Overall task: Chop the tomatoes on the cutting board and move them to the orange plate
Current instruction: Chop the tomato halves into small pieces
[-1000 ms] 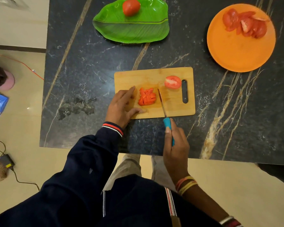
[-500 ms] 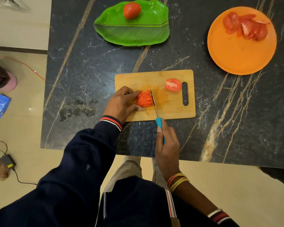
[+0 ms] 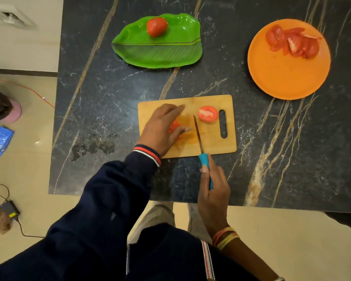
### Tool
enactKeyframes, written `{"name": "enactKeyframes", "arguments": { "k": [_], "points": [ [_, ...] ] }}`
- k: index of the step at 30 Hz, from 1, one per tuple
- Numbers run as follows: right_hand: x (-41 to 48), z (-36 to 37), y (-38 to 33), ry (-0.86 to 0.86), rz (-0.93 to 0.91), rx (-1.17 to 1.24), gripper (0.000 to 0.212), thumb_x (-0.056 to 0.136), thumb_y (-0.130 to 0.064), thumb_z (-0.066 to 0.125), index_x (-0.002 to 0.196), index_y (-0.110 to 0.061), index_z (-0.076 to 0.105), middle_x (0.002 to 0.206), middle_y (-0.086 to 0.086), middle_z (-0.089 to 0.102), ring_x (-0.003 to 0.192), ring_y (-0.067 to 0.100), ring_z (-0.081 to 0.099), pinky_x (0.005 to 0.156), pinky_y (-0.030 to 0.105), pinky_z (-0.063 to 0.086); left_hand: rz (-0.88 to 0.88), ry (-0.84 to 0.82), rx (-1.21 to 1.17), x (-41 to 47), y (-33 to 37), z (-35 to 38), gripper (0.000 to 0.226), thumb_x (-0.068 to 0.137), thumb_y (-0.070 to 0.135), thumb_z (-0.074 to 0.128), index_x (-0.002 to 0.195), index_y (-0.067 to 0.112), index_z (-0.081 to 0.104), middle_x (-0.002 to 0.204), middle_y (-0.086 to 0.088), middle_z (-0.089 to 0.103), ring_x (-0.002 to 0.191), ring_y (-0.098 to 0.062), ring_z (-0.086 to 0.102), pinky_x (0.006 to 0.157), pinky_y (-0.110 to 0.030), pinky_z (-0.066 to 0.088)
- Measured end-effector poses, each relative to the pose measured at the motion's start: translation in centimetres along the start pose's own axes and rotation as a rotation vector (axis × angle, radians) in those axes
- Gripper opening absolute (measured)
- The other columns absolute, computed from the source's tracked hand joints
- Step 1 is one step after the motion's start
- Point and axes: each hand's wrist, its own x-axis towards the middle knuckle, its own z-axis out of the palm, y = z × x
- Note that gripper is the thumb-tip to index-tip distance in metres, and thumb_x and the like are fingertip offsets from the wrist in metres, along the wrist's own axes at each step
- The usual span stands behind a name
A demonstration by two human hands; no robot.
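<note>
A wooden cutting board (image 3: 211, 142) lies on the dark marble counter. My left hand (image 3: 162, 128) lies over a heap of chopped tomato pieces (image 3: 174, 126), fingers stretched toward the board's far edge; most of the heap is hidden under it. My right hand (image 3: 213, 189) grips the teal handle of a knife (image 3: 199, 136), whose blade lies over the board just right of the heap. A tomato half (image 3: 208, 113) sits cut side up beside the board's handle slot. The orange plate (image 3: 282, 78) at the far right holds several tomato slices (image 3: 294, 42).
A green leaf-shaped plate (image 3: 156, 51) at the back carries one whole tomato (image 3: 156, 26). The counter's near edge runs just under my right hand. On the floor to the left lie a blue packet (image 3: 1, 140) and a cabled adapter (image 3: 9, 208).
My left hand moved over the chopped heap and stretched its fingers out, covering most of it. The knife shifted slightly right, away from the pieces.
</note>
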Motion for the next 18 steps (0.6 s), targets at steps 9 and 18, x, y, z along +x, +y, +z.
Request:
{"name": "enactKeyframes", "arguments": {
  "k": [9,18],
  "points": [
    [0.1,-4.1,1.9,0.199,0.106,0.027,0.051,0.103,-0.043,0.038,0.144,-0.013,0.047,0.110,0.009,0.064,0.094,0.027,0.063,0.076,0.052,0.057,0.277,-0.467,0.366,7.8,3.9,3.4,0.056,0.086,0.019,0.067,0.138,0.024,0.048,0.132,-0.004,0.048,0.119,-0.025,0.042,0.097,-0.040,0.040],
    [1.6,-3.8,0.7,0.143,0.085,0.099,0.050,0.103,-0.040,0.040,0.146,-0.016,0.045,0.108,0.006,0.061,0.091,0.023,0.062,0.074,0.047,0.058,-0.228,-0.153,-0.065,3.7,5.0,1.7,0.043,0.067,0.027,0.085,0.098,0.020,0.056,0.095,0.002,0.062,0.087,-0.015,0.057,0.079,-0.031,0.052]
  ]
}}
